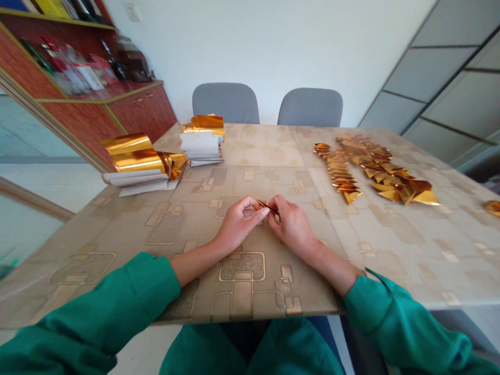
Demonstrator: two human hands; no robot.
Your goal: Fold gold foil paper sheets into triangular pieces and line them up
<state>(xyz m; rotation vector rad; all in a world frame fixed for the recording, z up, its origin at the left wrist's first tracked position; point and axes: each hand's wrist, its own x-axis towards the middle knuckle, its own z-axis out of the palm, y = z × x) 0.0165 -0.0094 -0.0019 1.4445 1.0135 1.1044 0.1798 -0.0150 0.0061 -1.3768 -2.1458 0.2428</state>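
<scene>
Between my two hands, above the middle of the table, is a small piece of folded gold foil paper, seen nearly edge-on. My left hand pinches its left end between thumb and fingers. On the other end, my right hand is closed, its curled fingers hiding most of that side. Folded gold paper pieces lie in overlapping rows to the right, apart from my hands. At the left lies a stack of gold foil sheets with white backs, curled over. Another stack of white-backed sheets sits just behind it.
The table has a patterned beige cover. Two grey chairs stand at its far side, before a white wall. A wooden cabinet with bottles and bags is at the left. One gold piece lies by the right edge.
</scene>
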